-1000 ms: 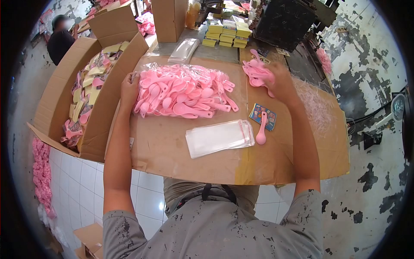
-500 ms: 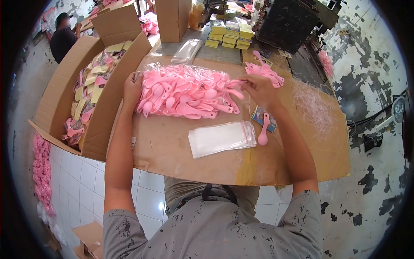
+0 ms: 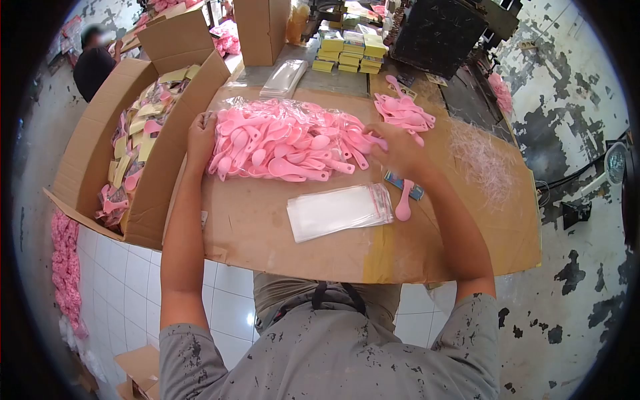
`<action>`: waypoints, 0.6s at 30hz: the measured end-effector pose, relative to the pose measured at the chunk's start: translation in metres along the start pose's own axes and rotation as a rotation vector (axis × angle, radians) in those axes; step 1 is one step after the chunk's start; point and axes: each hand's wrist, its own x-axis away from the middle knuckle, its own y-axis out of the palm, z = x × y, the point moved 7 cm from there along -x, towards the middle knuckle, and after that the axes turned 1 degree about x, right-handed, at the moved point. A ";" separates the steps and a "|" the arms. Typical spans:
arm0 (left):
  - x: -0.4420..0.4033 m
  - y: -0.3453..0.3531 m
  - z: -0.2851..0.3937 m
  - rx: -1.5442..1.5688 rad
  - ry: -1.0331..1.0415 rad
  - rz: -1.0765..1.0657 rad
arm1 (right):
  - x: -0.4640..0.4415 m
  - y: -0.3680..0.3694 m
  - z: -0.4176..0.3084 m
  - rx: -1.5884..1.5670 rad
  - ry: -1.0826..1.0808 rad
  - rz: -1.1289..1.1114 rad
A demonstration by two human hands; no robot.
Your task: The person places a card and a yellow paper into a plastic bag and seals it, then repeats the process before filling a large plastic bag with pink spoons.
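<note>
A clear plastic bag full of pink spoons [image 3: 280,143] lies on the cardboard-covered table. My left hand [image 3: 201,141] is closed on the bag's left end. At the bag's right end, my right hand [image 3: 400,152] has its fingers closed around a pink spoon, partly hidden by the fingers. Beyond this hand is a loose pile of pink spoons [image 3: 402,113]. Below it, a single pink spoon [image 3: 403,203] rests partly over a small printed card [image 3: 415,191]. A stack of clear plastic sleeves [image 3: 337,213] lies in front of the bag.
On the left stands an open carton [image 3: 160,150] holding packed spoons and cards. Behind the bag are more clear sleeves [image 3: 285,79], stacked yellow-edged cards [image 3: 350,52] and a dark machine [image 3: 437,33]. Plastic strands [image 3: 483,163] lie at right. A person [image 3: 97,63] is at far left.
My right hand has moved slightly down and toward me at the bag's right end, its fingers now around a spoon. My left hand keeps its hold on the bag.
</note>
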 end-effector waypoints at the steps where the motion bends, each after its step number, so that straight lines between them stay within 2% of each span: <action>1: 0.000 0.000 0.000 0.012 0.010 0.005 | -0.002 -0.011 0.002 0.000 -0.023 0.015; 3: 0.001 -0.001 0.006 -0.027 0.003 0.008 | -0.007 -0.037 0.014 -0.001 -0.066 0.037; 6: 0.004 -0.001 0.010 -0.040 -0.013 -0.001 | -0.019 -0.076 0.042 0.041 0.039 0.175; 9: 0.003 0.000 0.008 -0.053 -0.005 -0.005 | -0.021 -0.074 0.034 0.590 -0.382 0.584; 12: 0.004 0.000 0.011 -0.052 -0.005 0.005 | -0.033 -0.024 0.030 0.108 -0.284 0.265; 15: 0.005 -0.001 0.011 -0.048 -0.013 0.000 | -0.037 0.023 0.025 0.265 -0.309 0.187; 18: 0.002 -0.001 0.006 -0.027 -0.003 0.002 | -0.043 0.016 0.042 0.097 -0.044 0.092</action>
